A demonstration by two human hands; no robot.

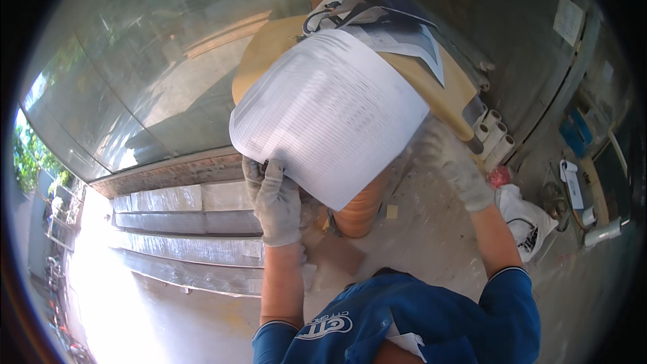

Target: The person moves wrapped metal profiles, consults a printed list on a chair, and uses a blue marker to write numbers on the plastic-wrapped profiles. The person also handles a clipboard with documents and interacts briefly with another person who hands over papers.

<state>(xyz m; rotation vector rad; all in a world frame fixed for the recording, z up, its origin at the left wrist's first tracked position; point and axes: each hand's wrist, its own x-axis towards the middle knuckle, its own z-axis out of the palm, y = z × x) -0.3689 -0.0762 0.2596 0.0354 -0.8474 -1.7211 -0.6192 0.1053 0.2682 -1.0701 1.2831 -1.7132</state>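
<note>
A large white paper sheet (330, 114) with rows of fine print is held up in front of me, tilted. Its print is blurred. My left hand (275, 202), in a pale knitted glove, is closed on the sheet's near left edge, thumb on top. A small dark thing shows beside that thumb, too small to name. By the sheet's right corner is my right hand (455, 165), gloved the same way. Motion smears its fingers, so I cannot tell whether they touch the paper. Behind the sheet lies a brown paper surface (259, 50).
Crumpled dark and white printed material (377, 10) lies on the brown surface's far end. Long plastic-wrapped packages (189, 239) rest on the floor at left, below a glass wall (155, 61). White rolls (495, 138) and a white sack (522, 219) stand at right. A brown cylinder (360, 209) stands beneath the sheet.
</note>
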